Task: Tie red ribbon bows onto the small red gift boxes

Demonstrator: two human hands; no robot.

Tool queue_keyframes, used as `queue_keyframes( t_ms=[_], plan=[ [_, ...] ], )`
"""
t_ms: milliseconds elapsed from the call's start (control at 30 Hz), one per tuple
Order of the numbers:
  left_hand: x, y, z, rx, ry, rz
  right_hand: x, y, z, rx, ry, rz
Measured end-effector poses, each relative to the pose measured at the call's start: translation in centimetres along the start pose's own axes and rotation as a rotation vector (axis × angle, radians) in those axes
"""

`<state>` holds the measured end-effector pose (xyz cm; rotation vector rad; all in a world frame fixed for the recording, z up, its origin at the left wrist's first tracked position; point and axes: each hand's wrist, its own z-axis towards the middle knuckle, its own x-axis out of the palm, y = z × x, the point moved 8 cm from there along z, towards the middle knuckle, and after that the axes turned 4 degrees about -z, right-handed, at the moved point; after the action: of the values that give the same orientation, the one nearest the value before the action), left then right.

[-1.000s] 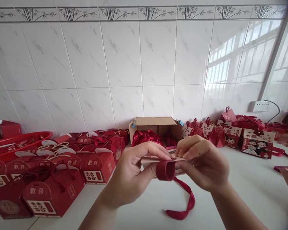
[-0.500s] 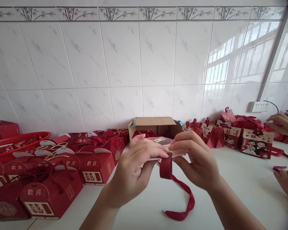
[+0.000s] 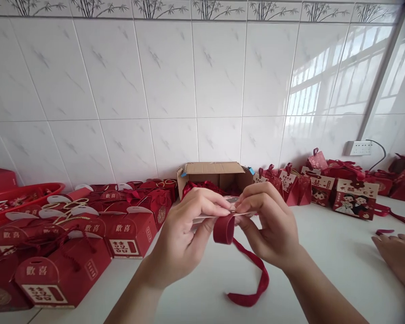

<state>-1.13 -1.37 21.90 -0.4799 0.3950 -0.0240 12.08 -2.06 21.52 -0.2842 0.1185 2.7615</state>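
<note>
Close in, over the white table (image 3: pixel 189 292): a red ribbon (image 3: pixel 223 230), bent in a loop under the near edge of a card (image 3: pixel 231 199), with a long tail curling down to the right. Left hand (image 3: pixel 189 229) closed on the left side of the card, thumb below and fingers on top; right hand (image 3: pixel 270 225) closed on the right side, much the same way. Hard to tell whether pinching the ribbon too. Looks only part done: a made loop, but a loose tail, with no knot or bow in sight.

On the left, rows of red boxes (image 3: pixel 65 274), shut and looking done. Low on the right, another person's hand (image 3: pixel 396 258), with a ribbon bit (image 3: pixel 384 231) at the fingertips, maybe touching.

Farther back, just behind both hands, an open carton (image 3: pixel 212 168) with more red ribbon inside. Right of that, picture boxes (image 3: pixel 354 204) standing up, some with loops on top, probably done. Back left, a red tub (image 3: pixel 50 187). Last, the tiled wall (image 3: pixel 175 67).
</note>
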Motion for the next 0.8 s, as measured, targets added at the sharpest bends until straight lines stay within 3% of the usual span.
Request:
queue_keyframes(
  t_ms=[133, 333, 567, 667, 800],
  plan=[
    [0.0, 0.3, 0.0, -0.025, -0.03, 0.031, 0.2, -0.5, -0.1, 0.045, -0.007, 0.006],
    [0.0, 2.6, -0.2, -0.215, -0.242, -0.032, 0.8, -1.9, -0.1, 0.19, -0.016, -0.009],
    [-0.2, 5.6, -0.5, -0.351, -0.279, -0.078, 1.9, -3.6, -0.9, 0.354, -0.029, 0.027],
    [-0.7, 6.2, -0.5, -0.401, -0.286, -0.104, 2.1, -5.3, -1.1, 0.464, 0.056, 0.101],
    [-1.1, 6.6, -0.4, -0.427, -0.356, -0.172, 2.3, -8.1, -2.0, 0.675, 0.31, 0.145]
  ],
)
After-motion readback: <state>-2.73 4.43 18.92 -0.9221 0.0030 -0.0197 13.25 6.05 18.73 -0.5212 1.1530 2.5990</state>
